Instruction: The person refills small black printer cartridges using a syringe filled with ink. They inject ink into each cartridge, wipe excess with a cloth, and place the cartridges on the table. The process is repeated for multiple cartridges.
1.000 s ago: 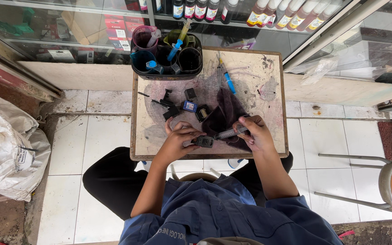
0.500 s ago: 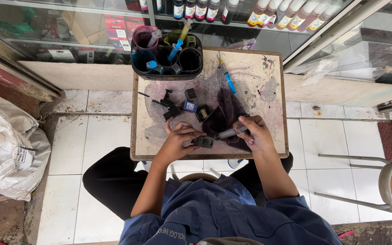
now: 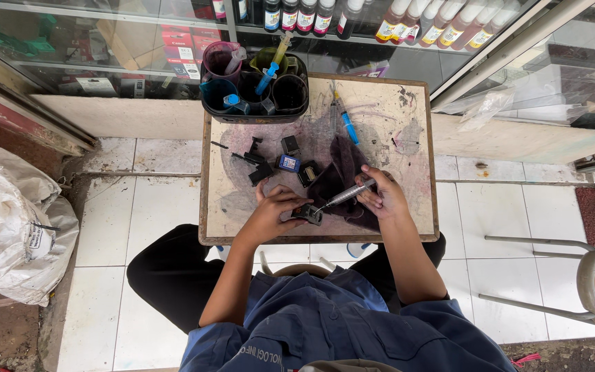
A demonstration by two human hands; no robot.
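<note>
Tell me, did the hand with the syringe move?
No. The right hand holds the syringe at the same spot beside the dark cloth.

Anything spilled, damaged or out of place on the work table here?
Yes: the small table is blotched with dark purple stains around the cloth, like dried spills. Loose cartridges lie scattered. Nothing looks freshly spilled.

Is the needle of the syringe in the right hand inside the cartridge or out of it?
Cannot tell. The syringe in the right hand slants down to the cartridge under the left hand; its tip is too small.
</note>
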